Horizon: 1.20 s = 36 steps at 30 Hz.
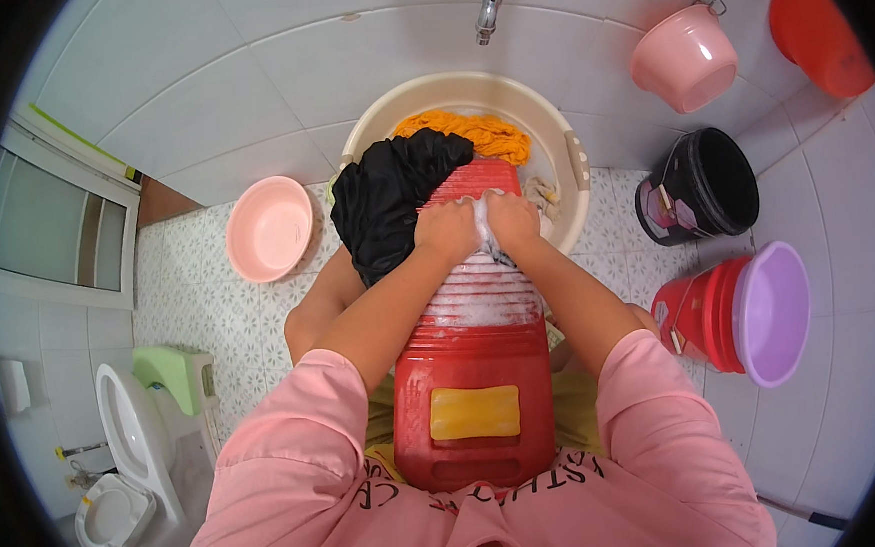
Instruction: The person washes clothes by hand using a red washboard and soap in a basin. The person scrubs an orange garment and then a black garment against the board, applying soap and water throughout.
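A red plastic washboard (472, 346) slopes from my lap into a beige plastic basin (579, 212). My left hand (446, 228) and my right hand (511, 216) lie side by side on its ridges, fingers curled on a foam-covered piece of the black cloth. Most of the black cloth (388, 201) is bunched over the board's left side and the basin's rim. White suds coat the ridges below my hands. A yellow bar of soap (476, 412) rests in the board's recess near me. Orange fabric (489, 133) and a small beige cloth (542, 196) lie in the basin.
A chrome tap (495, 3) projects above the basin. A pink basin (269, 229) stands at left. On the right are a black bucket (655, 204) and a red bucket (699, 317) with a purple basin (774, 313). A pink bucket (683, 55) hangs on the wall.
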Motion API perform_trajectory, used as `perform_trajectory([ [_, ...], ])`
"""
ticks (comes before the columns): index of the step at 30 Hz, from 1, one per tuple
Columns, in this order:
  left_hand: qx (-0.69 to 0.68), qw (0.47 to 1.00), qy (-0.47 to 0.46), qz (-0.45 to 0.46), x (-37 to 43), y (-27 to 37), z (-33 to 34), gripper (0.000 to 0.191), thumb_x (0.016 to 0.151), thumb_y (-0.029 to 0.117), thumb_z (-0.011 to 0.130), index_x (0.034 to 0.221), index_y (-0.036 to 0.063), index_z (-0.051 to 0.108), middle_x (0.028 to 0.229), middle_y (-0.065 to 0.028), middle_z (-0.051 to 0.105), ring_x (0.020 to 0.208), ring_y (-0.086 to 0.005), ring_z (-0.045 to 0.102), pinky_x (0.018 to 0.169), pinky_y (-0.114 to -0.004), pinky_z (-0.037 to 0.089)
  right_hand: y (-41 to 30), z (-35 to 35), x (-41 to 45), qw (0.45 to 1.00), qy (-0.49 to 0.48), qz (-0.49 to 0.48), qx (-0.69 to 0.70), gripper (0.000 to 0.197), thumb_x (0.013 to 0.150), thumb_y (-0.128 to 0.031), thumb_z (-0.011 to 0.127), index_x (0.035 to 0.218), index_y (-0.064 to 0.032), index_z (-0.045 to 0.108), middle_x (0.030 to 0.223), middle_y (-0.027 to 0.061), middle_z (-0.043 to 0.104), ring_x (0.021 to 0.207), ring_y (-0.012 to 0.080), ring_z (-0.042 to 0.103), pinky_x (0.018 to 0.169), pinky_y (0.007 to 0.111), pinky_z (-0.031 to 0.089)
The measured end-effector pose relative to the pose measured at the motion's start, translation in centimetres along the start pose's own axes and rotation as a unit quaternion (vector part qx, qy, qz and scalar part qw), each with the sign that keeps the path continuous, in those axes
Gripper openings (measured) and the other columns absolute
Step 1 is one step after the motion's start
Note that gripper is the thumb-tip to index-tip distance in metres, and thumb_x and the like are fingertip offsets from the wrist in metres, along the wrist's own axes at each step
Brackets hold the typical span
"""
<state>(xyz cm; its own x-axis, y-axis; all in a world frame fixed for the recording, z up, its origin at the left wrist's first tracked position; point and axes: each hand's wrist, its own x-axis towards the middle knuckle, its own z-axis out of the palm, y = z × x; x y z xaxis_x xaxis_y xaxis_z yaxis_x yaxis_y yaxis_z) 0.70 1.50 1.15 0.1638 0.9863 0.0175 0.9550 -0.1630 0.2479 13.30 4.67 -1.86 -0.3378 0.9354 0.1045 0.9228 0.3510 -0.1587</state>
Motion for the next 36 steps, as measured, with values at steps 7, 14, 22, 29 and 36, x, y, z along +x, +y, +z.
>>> perform_trajectory([
  [7,-0.031,0.994,-0.063,0.082,-8.8,1.0,-3.5,0.025,0.075,0.027,0.061,0.085,0.0038,0.063,0.073,-0.0186,0.065,0.067,-0.0333,0.066,0.062,-0.043,0.053,-1.5,-3.0,-8.4,0.991,0.034,-0.126,0.036,0.007,0.078,-0.012,0.051,0.079,-0.0084,0.057,0.066,0.0121,0.062,0.059,0.0275,0.064,0.052,0.039,0.05],
  [14,-0.009,0.996,-0.063,0.07,-5.4,0.7,-2.2,0.029,0.074,0.03,0.061,0.086,0.0029,0.062,0.073,-0.0187,0.065,0.067,-0.0349,0.065,0.062,-0.044,0.052,-1.2,-2.1,-5.4,0.997,0.004,-0.07,0.032,0.009,0.078,-0.013,0.053,0.083,-0.0084,0.059,0.069,0.0135,0.064,0.064,0.0289,0.066,0.055,0.039,0.052],
  [22,0.004,0.996,-0.072,0.046,-0.9,0.1,-1.3,0.031,0.075,0.032,0.057,0.086,0.004,0.065,0.077,-0.0197,0.066,0.073,-0.034,0.066,0.067,-0.044,0.052,-1.0,-2.1,-2.4,1.0,-0.011,-0.021,-0.021,0.01,0.081,-0.013,0.052,0.083,-0.0076,0.061,0.072,0.0128,0.066,0.069,0.0297,0.067,0.06,0.04,0.053],
  [29,-0.026,0.989,-0.099,0.106,-8.6,0.6,-3.9,0.031,0.073,0.03,0.059,0.085,0.0017,0.064,0.069,-0.0201,0.064,0.065,-0.0359,0.064,0.064,-0.046,0.051,-2.3,-4.0,-10.1,0.987,0.054,-0.138,0.064,0.007,0.079,-0.013,0.051,0.078,-0.0087,0.057,0.062,0.0108,0.061,0.056,0.0267,0.064,0.051,0.039,0.05],
  [36,-0.008,0.998,-0.043,0.041,-2.8,0.3,-0.9,0.028,0.07,0.023,0.059,0.089,0.0025,0.063,0.069,-0.0183,0.065,0.064,-0.0349,0.064,0.064,-0.045,0.052,-1.4,-1.7,-3.5,0.999,0.007,-0.048,0.017,0.011,0.08,-0.013,0.051,0.079,-0.0072,0.061,0.068,0.0149,0.065,0.064,0.0289,0.067,0.055,0.041,0.052],
])
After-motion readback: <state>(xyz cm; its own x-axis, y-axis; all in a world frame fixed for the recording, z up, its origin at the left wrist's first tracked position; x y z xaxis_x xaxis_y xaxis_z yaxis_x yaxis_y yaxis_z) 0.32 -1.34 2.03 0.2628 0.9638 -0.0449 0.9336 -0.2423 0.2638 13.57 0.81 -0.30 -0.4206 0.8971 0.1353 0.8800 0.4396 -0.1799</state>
